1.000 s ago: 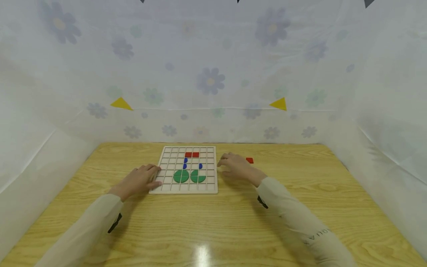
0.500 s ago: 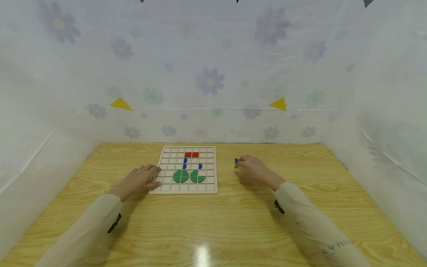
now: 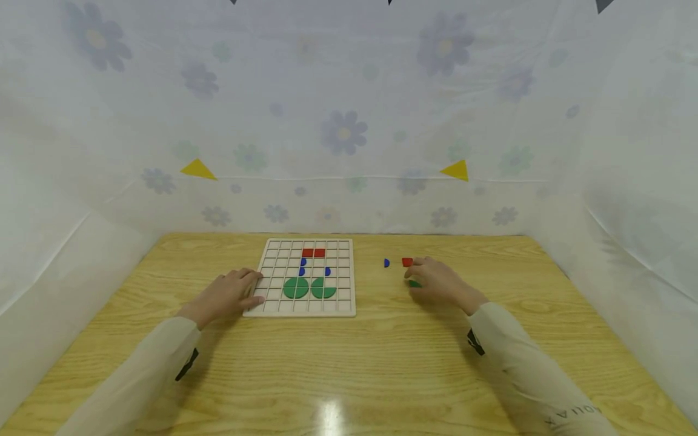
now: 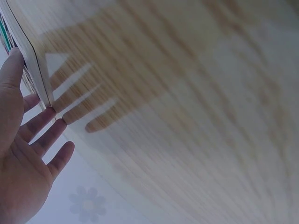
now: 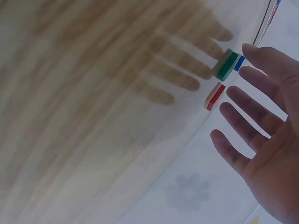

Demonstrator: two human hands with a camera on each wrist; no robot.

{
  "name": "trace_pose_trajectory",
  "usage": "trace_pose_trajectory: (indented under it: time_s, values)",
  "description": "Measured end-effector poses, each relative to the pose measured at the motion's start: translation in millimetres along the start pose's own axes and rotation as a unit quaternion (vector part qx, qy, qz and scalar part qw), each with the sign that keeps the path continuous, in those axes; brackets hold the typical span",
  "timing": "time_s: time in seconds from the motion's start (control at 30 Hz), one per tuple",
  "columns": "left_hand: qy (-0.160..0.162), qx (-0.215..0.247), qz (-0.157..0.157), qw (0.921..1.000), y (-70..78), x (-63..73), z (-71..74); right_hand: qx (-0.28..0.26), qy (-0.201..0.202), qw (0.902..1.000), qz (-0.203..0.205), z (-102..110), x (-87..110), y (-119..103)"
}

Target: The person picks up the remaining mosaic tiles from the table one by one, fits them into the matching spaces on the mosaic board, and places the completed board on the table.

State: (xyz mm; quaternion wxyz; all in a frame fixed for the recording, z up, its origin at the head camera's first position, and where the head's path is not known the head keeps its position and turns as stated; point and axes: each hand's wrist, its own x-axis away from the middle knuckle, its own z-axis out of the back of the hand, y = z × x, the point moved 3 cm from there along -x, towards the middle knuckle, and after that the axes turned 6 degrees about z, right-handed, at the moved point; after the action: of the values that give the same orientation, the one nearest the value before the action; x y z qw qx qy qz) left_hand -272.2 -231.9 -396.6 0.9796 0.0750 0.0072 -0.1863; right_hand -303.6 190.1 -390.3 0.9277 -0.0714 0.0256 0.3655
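- Shifted rightward since half a second ago, the bare right hand [image 3: 443, 287] has uncovered one flat blue half-disc [image 3: 386, 263] and one red four-sided tile [image 3: 406, 261] on the wood-grain table [image 3: 305, 369].
- Its fingers stand apart, beside one flat green piece [image 3: 415, 283]; I cannot tell whether they touch it.
- Fingers extended, the bare left hand [image 3: 225, 295] rests at the left edge of the pale gridded board [image 3: 345, 306].
- Board count: two red tiles [image 3: 308, 252], three blue half-discs [image 3: 328, 271], one full green disc [image 3: 291, 283], one three-quarter green disc [image 3: 319, 292].
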Motion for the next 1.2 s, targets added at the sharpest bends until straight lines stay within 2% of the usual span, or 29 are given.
trace_pose_trajectory:
  time_s: [0.63, 1.2]
  values:
    - [0.005, 0.004, -0.001, 1.0000, -2.3, -0.1, -3.2, -0.001, 0.004, 0.9999, 0.010, -7, 5.2, 12]
    - [0.010, 0.006, -0.008, 0.9999, -4.3, -1.4, -5.0, -0.013, 0.003, 0.9999, -0.003, -9, 4.3, 12]
